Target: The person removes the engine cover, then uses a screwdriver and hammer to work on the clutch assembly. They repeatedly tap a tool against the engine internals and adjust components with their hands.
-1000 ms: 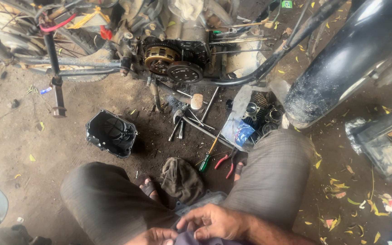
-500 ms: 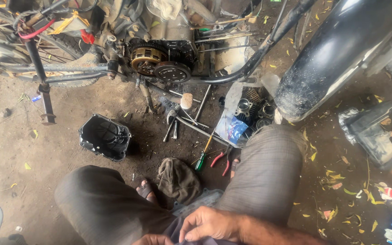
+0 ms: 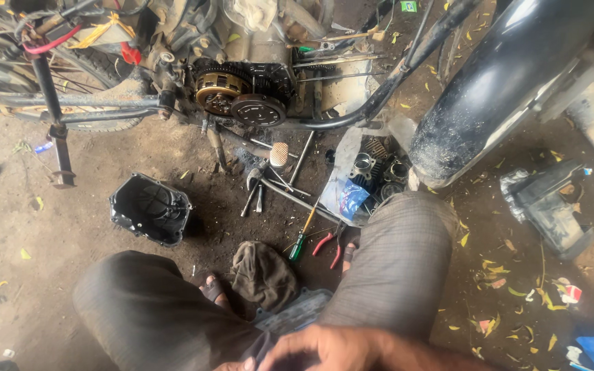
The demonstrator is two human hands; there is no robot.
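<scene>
Both hands sat low between the knees: the right hand (image 3: pixel 342 349) lay curled over something hidden, grip unclear; the left hand (image 3: pixel 238 365) barely showed. Ahead, pliers (image 3: pixel 329 244), a screwdriver (image 3: pixel 303 235) and a clutch cover (image 3: pixel 150 208) lay within reach beneath the exposed clutch (image 3: pixel 240 96).

Glossy black motorcycle tank (image 3: pixel 517 75) dusted with grit, brassy metal clutch (image 3: pixel 221 93), matt black engine cover (image 3: pixel 149 209), grimy crumpled cloth rag (image 3: pixel 262 275), rough dirt floor (image 3: pixel 49 227), checked woven trousers (image 3: pixel 393 268).
</scene>
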